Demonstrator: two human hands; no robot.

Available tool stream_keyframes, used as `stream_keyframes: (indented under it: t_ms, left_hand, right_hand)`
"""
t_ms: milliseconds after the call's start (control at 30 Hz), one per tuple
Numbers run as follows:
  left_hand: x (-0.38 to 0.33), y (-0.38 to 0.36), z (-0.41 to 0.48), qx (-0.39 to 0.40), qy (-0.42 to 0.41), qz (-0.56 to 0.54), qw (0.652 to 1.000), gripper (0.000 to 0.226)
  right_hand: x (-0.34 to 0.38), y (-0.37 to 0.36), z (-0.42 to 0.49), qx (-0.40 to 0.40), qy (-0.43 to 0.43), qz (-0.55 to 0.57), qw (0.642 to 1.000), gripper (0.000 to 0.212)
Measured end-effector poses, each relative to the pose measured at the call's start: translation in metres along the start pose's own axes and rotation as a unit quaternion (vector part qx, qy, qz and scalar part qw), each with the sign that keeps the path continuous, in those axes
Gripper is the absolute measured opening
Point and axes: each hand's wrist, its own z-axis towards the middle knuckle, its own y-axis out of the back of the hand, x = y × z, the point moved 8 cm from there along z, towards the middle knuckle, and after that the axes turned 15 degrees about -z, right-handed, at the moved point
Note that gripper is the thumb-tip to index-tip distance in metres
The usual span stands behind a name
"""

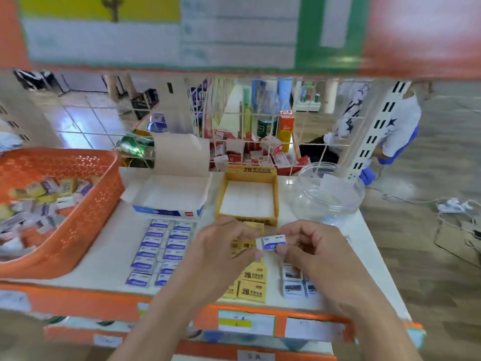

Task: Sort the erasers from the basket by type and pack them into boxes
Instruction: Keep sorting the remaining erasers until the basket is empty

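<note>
Centrally, white shelf top (pixel 109 251) carries everything. Orange basket (pixel 86 225) at far left, mixed erasers heaped inside. Beyond the hands, two open boxes side by side: blue-white box (pixel 166 211), yellow box (pixel 244 220). Blue erasers (pixel 161 246) lie in two columns before the blue-white box. Yellow erasers (pixel 253 287) and black-white erasers (pixel 292 285) sit near the front edge. Left hand (pixel 223 246) grips a few more yellow erasers. Right hand (pixel 312 246) pinches one blue-white eraser (pixel 273 243), above the shelf.

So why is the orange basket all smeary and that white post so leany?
Head view: motion blur smears the orange plastic basket; the wide lens tilts the white slotted metal post; the blue-and-white eraser in the right hand looks fairly sharp.
</note>
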Motion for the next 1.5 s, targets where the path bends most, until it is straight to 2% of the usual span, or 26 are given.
stream_keyframes:
  t_ms: [100,200,300,433,533,667,767,900,1100,1300,1500]
  left_hand:
    - [0.02,0.032,-0.012,-0.031,0.019,0.006,0.999,0.015]
    - [0.041,0.061,-0.023,-0.066,0.026,0.007,0.997,0.02]
    - [0.062,0.085,-0.033,-0.098,0.044,0.025,0.994,0.012]
    - [0.083,0.109,-0.04,-0.13,0.054,0.071,0.987,0.03]
    - [0.092,0.118,-0.041,-0.13,0.049,0.084,0.987,0.032]
    - [0.102,0.124,-0.04,-0.116,0.047,0.069,0.99,0.036]
    - [0.107,0.123,-0.038,-0.098,0.056,0.05,0.992,0.034]
    - [0.114,0.123,-0.037,-0.087,0.09,0.025,0.992,0.035]
    - [0.113,0.12,-0.04,-0.041,0.087,0.021,0.995,0.045]
    - [0.107,0.121,-0.04,-0.043,0.08,0.055,0.994,0.046]
    - [0.056,0.152,-0.029,-0.075,0.004,0.138,0.988,0.045]
  right_hand:
    - [0.024,-0.03,0.013,0.036,0.026,-0.062,0.997,0.014]
    - [0.052,-0.058,0.022,0.055,0.076,-0.158,0.983,0.008]
    - [0.076,-0.082,0.026,0.059,0.11,-0.192,0.974,0.008]
    - [0.092,-0.105,0.035,0.047,0.121,-0.224,0.966,0.017]
    - [0.095,-0.117,0.038,0.069,0.111,-0.243,0.961,0.018]
    - [0.094,-0.134,0.036,0.158,0.105,-0.245,0.951,0.009]
    - [0.09,-0.143,0.032,0.201,0.089,-0.26,0.94,0.011]
    - [0.087,-0.144,0.031,0.181,0.07,-0.27,0.943,0.018]
    - [0.09,-0.144,0.03,0.157,0.058,-0.282,0.945,0.017]
    - [0.093,-0.141,0.029,0.151,0.054,-0.295,0.942,0.019]
    - [0.126,-0.124,0.044,0.02,0.083,-0.311,0.947,0.01]
